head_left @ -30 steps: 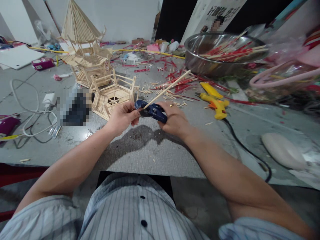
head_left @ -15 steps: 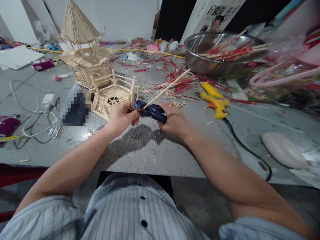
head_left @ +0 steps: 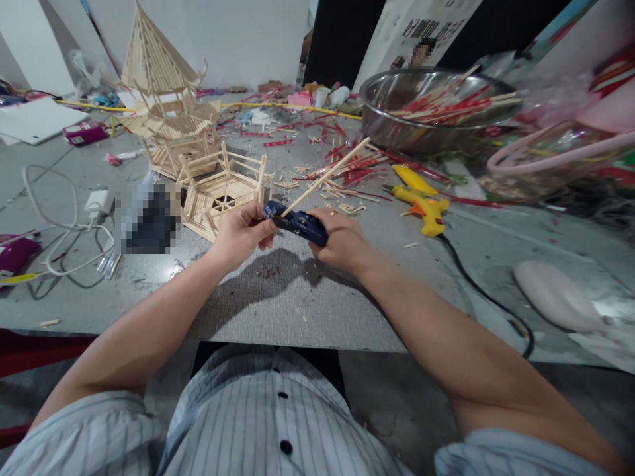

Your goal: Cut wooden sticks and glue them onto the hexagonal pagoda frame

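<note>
My left hand (head_left: 244,233) pinches the lower end of a thin pale wooden stick (head_left: 327,174), which slants up to the right. My right hand (head_left: 343,239) is wrapped round a dark blue hand-held cutter (head_left: 308,226). Its left end meets the stick right beside my left fingertips; the exact contact of the blades is hidden. Just beyond my left hand stands a hexagonal stick-built base with railings (head_left: 225,188). Behind it rises a tiered pagoda model (head_left: 171,119) made of the same sticks, with a pointed roof.
A yellow glue gun (head_left: 421,206) lies to the right, its black cord trailing forward. Behind it a steel basin (head_left: 397,125) holds sticks and red wrappers. Short stick offcuts (head_left: 347,198) litter the table. White cables (head_left: 69,231) coil at left, near a pixelated dark object (head_left: 149,218).
The view has shifted slightly, so things on the right sit a little further left. Less of the cutter's black part shows by my left fingertips. Both hands keep their holds.
</note>
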`<state>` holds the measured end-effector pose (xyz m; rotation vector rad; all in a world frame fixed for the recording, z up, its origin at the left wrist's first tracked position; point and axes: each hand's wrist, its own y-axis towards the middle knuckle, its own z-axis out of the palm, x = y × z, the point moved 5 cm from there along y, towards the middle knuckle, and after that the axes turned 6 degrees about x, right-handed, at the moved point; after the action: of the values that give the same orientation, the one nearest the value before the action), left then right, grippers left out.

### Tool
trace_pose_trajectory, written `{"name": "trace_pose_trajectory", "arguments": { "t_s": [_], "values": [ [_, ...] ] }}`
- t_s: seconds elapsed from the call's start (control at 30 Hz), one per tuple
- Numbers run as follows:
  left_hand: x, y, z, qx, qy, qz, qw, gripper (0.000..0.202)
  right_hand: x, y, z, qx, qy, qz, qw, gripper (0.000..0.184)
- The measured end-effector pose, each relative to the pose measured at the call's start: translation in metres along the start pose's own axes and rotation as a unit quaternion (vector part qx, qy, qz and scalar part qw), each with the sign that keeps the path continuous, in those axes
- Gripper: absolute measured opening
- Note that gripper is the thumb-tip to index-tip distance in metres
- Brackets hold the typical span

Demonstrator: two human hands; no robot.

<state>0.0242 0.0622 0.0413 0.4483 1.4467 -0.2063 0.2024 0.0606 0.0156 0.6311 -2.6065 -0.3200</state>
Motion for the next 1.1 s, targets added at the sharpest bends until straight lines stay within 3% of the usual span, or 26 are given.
{"name": "trace_pose_trajectory", "arguments": {
  "t_s": [0.23, 0.53, 0.83, 1.0, 1.1],
  "values": [
    [0.005, 0.001, -0.002, -0.005, 0.008, 0.004, 1.000, 0.034, -0.002, 0.000, 0.005, -0.006, -0.009, 0.005, 1.000, 0.045],
    [0.004, 0.000, 0.001, -0.002, 0.009, 0.024, 1.000, 0.037, 0.004, 0.001, 0.001, 0.020, -0.045, 0.052, 0.997, 0.033],
    [0.004, 0.000, 0.001, -0.026, 0.009, 0.032, 0.999, 0.027, 0.010, 0.002, 0.000, 0.051, -0.082, 0.081, 0.992, 0.026],
    [0.001, -0.002, -0.002, -0.049, 0.112, 0.071, 0.990, 0.034, 0.012, 0.003, -0.002, 0.066, -0.072, 0.109, 0.989, 0.036],
    [-0.004, -0.005, -0.002, -0.052, 0.186, 0.113, 0.975, 0.045, 0.011, 0.004, -0.002, 0.050, -0.039, 0.084, 0.994, 0.044]
  ]
}}
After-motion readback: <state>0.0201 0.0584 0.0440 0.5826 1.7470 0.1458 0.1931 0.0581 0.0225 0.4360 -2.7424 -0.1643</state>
